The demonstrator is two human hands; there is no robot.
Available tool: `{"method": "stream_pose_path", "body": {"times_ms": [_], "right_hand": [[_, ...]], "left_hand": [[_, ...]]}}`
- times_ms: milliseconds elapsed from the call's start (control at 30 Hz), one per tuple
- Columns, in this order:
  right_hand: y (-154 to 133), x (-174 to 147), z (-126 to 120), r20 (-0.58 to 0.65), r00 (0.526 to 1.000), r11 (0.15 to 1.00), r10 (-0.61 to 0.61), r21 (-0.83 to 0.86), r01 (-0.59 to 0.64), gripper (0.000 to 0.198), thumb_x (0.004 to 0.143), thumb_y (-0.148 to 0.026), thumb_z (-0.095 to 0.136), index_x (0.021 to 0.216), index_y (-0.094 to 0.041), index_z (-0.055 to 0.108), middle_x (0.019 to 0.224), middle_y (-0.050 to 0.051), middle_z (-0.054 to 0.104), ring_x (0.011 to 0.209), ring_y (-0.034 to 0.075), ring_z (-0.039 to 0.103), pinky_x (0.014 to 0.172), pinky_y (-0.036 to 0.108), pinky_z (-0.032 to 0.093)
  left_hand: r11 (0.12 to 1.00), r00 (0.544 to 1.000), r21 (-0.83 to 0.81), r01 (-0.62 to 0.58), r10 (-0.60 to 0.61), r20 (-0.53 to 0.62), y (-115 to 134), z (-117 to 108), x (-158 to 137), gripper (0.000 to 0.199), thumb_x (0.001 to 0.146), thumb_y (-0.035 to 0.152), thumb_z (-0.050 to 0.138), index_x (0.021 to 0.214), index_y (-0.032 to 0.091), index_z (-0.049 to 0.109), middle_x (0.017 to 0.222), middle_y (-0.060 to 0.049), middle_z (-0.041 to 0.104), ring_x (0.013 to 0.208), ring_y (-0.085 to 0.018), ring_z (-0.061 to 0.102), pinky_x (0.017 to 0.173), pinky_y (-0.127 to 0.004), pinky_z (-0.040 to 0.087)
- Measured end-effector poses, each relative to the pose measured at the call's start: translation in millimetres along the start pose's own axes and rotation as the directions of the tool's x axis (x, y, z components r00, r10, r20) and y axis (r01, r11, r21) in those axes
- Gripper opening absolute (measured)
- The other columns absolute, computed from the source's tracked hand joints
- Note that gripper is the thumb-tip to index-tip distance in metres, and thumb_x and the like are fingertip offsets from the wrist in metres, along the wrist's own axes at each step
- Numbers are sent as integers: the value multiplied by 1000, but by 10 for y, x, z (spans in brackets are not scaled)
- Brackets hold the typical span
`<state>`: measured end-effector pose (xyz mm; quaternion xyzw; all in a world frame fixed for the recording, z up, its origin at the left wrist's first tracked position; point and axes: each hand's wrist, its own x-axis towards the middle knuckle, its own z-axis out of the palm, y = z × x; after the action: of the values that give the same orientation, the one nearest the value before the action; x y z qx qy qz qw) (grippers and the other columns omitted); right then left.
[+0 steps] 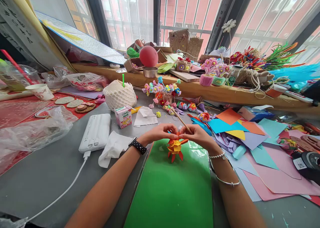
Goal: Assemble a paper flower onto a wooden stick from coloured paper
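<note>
Over a green mat (172, 191), an orange and yellow folded-paper flower (175, 148) hangs between my two hands, its pointed petals facing down. My left hand (161, 133) pinches its upper edge from the left, thumb and forefinger together. From the other side, my right hand (198, 137) pinches an orange petal at the top. A thin wooden stick (180, 119) also sits in the right hand, slanting up and to the left. My fingertips partly hide the flower's top, where a bit of blue paper shows.
Coloured paper sheets (272, 168) spread over the right side. On the left lie a white power bank (95, 133) with a cable, crumpled tissue (115, 146) and a small drink carton (123, 117). Behind stand a wrapped coconut (120, 96), crocheted flowers (162, 91) and folded-paper balls (192, 106).
</note>
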<state>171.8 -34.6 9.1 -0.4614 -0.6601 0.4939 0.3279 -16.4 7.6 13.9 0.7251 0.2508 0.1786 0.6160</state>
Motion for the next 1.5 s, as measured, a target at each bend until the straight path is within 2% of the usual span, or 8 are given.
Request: {"method": "stream_pose_path", "body": {"times_ms": [300,533,800,1033,1500], "right_hand": [[49,40,3,36,999,994,25,108,-29,29,61,-38,65,74,-12,59,70,2,62,67,14,59,63,28,47],[10,-3,-29,76,997,991,27,125,-36,25,64,-36,64,74,-13,59,72,2,63,68,14,60,63,26,46],[-45,-28,-26,72,995,986,67,149,-77,28,61,-38,67,71,-14,57,67,0,60,67,14,59,63,26,47],[-42,-39,-35,87,994,990,67,119,-77,28,60,-37,67,70,-13,57,64,-1,57,62,11,57,60,25,47],[31,-10,-52,85,991,991,99,82,-106,27,60,-34,68,67,-13,54,65,0,57,64,13,58,61,27,47]], "left_hand": [[1000,1000,23,17,-17,9,-44,-33,2,23,67,31,60,82,14,55,81,-1,56,72,-10,51,64,-21,41],[1000,999,6,9,-9,48,-10,-19,-5,20,69,28,60,81,14,54,80,-1,56,71,-8,51,66,-20,40],[999,999,41,-1,0,34,23,11,-9,22,67,30,61,82,14,54,82,-1,57,74,-10,52,68,-21,40],[987,1000,157,-20,18,13,11,19,5,22,67,32,59,80,15,56,79,0,58,71,-10,52,67,-21,39],[982,1000,187,-20,17,22,-30,23,39,20,67,29,59,79,13,56,79,-1,58,73,-12,52,67,-22,39]]}}
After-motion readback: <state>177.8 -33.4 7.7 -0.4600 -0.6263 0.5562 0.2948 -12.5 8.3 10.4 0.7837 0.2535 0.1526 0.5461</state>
